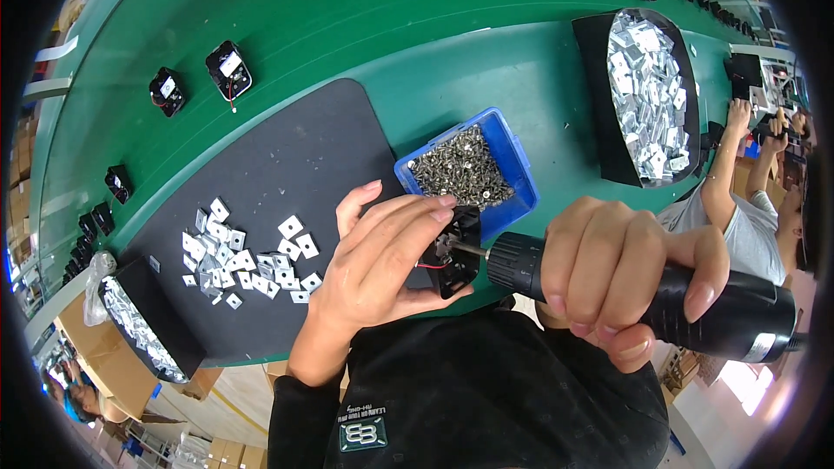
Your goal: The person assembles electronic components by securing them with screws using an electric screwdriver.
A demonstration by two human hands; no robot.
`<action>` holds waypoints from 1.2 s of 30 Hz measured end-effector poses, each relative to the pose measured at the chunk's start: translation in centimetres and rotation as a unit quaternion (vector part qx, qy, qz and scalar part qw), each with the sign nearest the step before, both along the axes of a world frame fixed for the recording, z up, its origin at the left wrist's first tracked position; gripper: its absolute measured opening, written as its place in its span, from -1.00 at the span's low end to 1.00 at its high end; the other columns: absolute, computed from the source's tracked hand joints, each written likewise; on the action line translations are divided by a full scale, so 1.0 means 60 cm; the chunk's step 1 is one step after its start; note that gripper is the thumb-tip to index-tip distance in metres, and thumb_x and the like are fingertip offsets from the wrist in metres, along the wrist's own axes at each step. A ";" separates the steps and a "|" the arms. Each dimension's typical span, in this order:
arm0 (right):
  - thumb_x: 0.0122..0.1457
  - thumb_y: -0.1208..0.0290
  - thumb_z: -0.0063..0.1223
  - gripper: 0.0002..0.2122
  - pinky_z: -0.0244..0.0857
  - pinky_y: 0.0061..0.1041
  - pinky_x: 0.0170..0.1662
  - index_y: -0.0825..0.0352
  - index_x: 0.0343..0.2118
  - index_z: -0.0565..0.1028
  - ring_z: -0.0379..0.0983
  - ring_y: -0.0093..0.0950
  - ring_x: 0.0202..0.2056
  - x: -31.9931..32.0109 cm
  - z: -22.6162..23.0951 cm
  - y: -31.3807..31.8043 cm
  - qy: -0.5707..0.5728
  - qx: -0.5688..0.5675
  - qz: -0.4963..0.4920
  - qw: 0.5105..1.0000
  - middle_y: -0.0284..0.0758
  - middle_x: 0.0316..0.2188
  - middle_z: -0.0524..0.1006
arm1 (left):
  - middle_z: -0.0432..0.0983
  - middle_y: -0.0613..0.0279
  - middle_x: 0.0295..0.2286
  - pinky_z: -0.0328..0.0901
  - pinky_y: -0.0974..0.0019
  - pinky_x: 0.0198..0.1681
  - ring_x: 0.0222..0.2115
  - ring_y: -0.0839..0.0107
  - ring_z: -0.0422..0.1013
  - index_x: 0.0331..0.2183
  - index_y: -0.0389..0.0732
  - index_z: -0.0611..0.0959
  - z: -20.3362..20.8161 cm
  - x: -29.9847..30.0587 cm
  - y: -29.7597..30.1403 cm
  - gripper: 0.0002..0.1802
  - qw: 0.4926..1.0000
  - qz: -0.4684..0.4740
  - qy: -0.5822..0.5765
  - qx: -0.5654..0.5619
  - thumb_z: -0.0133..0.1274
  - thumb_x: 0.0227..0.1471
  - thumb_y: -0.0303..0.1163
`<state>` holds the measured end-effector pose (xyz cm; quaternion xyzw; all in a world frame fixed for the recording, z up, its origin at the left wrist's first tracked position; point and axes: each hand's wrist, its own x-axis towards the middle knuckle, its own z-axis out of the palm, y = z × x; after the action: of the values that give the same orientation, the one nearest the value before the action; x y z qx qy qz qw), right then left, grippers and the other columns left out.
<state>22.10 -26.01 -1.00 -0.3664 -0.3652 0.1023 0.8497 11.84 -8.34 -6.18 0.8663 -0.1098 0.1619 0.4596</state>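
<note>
My left hand is closed around a small black plastic housing with a short red wire at its side. An electric screwdriver, black and cylindrical, lies in the grip of my right hand, held almost level. Its bit points left and reaches into the housing; whether a screw sits at the tip is hidden by my fingers. Just beyond my hands stands a blue bin filled with small metal screws. Loose silvery square plates lie scattered on the black mat to the left.
A black box heaped with metal plates stands at the right, another at the left edge. Along the green conveyor belt sit several black housings. Other people work at the far right.
</note>
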 end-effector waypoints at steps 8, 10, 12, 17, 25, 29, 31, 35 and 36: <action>0.14 0.51 0.18 -0.56 0.42 -0.66 -0.52 0.01 0.01 0.26 0.45 -0.65 -0.63 0.000 -0.009 0.001 -0.051 0.028 0.002 0.998 -0.51 -0.61 0.47 | 0.56 0.11 -0.13 0.08 0.11 0.14 -0.14 0.20 0.50 -0.02 -0.24 0.49 -0.002 0.010 -0.006 -0.18 1.000 -0.003 0.007 -0.029 0.46 -0.36 -0.18; 0.14 0.51 0.18 -0.53 0.43 -0.66 -0.51 0.01 0.05 0.25 0.45 -0.64 -0.63 0.003 -0.007 -0.001 -0.055 0.030 -0.016 0.998 -0.50 -0.62 0.48 | 0.56 0.12 -0.12 0.09 0.10 0.14 -0.13 0.20 0.49 -0.02 -0.23 0.49 0.002 0.017 -0.003 -0.17 1.000 -0.014 0.016 -0.018 0.46 -0.37 -0.19; 0.13 0.51 0.19 -0.49 0.44 -0.65 -0.50 0.04 0.10 0.24 0.45 -0.64 -0.64 0.009 -0.007 -0.004 -0.076 0.035 0.004 0.996 -0.48 -0.62 0.49 | 0.54 0.14 -0.10 0.08 0.08 0.15 -0.10 0.21 0.47 -0.01 -0.23 0.49 0.006 0.022 0.001 -0.15 0.995 -0.049 0.081 -0.036 0.47 -0.39 -0.21; 0.15 0.48 0.18 -0.53 0.39 -0.57 -0.56 0.02 0.07 0.23 0.44 -0.57 -0.64 0.020 0.006 -0.046 -0.020 0.151 -0.068 0.986 -0.47 -0.64 0.46 | 0.40 0.05 -0.08 0.14 0.05 0.10 -0.02 0.04 0.31 -0.01 -0.24 0.44 -0.009 0.079 0.037 -0.16 0.987 0.096 0.064 0.113 0.38 -0.45 -0.38; 0.02 0.57 0.19 -0.43 0.29 -0.49 -0.49 0.33 0.08 0.15 0.31 -0.53 -0.63 0.035 -0.103 -0.033 0.141 -0.036 -0.122 0.982 -0.38 -0.63 0.35 | 0.40 -0.06 -0.08 0.31 0.18 0.01 -0.05 0.11 0.39 0.03 -0.31 0.35 -0.092 0.223 0.148 -0.18 0.969 0.195 0.151 0.032 0.35 -0.30 -0.36; 0.00 0.69 0.16 -0.45 0.35 -0.52 -0.46 0.41 0.05 0.17 0.37 -0.51 -0.59 0.045 -0.119 -0.044 0.119 -0.041 -0.108 0.986 -0.31 -0.61 0.39 | 0.35 -0.15 0.03 0.26 0.10 0.08 0.05 0.03 0.34 0.10 -0.29 0.32 -0.078 0.259 0.161 -0.05 0.947 0.168 0.252 0.108 0.41 -0.31 -0.23; 0.00 0.71 0.15 -0.46 0.37 -0.50 -0.44 0.43 0.04 0.17 0.40 -0.49 -0.57 0.042 -0.130 -0.046 0.124 -0.044 -0.112 0.985 -0.30 -0.61 0.40 | 0.33 -0.15 0.05 0.23 0.05 0.11 0.08 0.00 0.31 0.13 -0.28 0.31 -0.064 0.266 0.153 -0.02 0.951 0.176 0.183 0.175 0.40 -0.30 -0.16; 0.00 0.72 0.17 -0.45 0.39 -0.46 -0.42 0.37 0.06 0.18 0.35 -0.51 -0.59 0.034 -0.126 -0.052 0.129 -0.053 -0.125 0.982 -0.32 -0.62 0.38 | 0.31 -0.11 0.08 0.16 -0.04 0.15 0.12 -0.04 0.23 0.14 -0.25 0.35 -0.038 0.355 0.098 -0.01 0.961 0.107 0.014 0.253 0.35 -0.29 -0.02; 0.01 0.71 0.17 -0.45 0.39 -0.46 -0.41 0.36 0.06 0.18 0.34 -0.51 -0.59 0.029 -0.129 -0.051 0.120 -0.052 -0.125 0.983 -0.33 -0.62 0.38 | 0.33 -0.12 0.06 0.17 -0.05 0.13 0.10 -0.05 0.26 0.13 -0.29 0.35 -0.040 0.381 0.074 0.01 0.965 0.093 -0.005 0.246 0.36 -0.30 -0.01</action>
<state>23.87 -29.09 -8.72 -0.4381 -0.2058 0.0578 0.8731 34.69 -3.92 -8.58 0.9585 -0.0671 0.1759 0.2142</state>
